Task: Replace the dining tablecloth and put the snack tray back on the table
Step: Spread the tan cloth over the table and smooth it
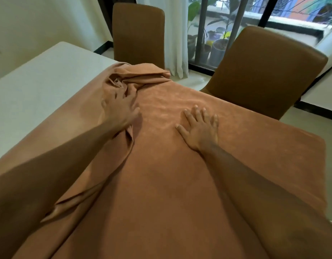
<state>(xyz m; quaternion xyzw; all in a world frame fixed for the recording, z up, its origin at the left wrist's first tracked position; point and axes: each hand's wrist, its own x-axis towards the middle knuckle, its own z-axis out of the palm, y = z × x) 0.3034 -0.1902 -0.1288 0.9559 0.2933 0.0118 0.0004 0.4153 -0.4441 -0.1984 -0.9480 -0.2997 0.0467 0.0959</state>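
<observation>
A brown tablecloth (180, 174) lies over the right part of the white dining table (40, 86). Its left portion is still folded and bunched into a crumpled heap (135, 75) at the far side, with a long fold running back toward me. My left hand (120, 111) rests on that folded edge just below the heap, fingers spread; whether it grips the cloth I cannot tell. My right hand (198, 128) lies flat on the spread cloth, fingers apart, holding nothing. No snack tray is in view.
Two brown chairs stand at the far side, one (139, 32) behind the heap and one (264, 71) at the right. Behind them are a white curtain (176, 34) and a window with potted plants (217, 45).
</observation>
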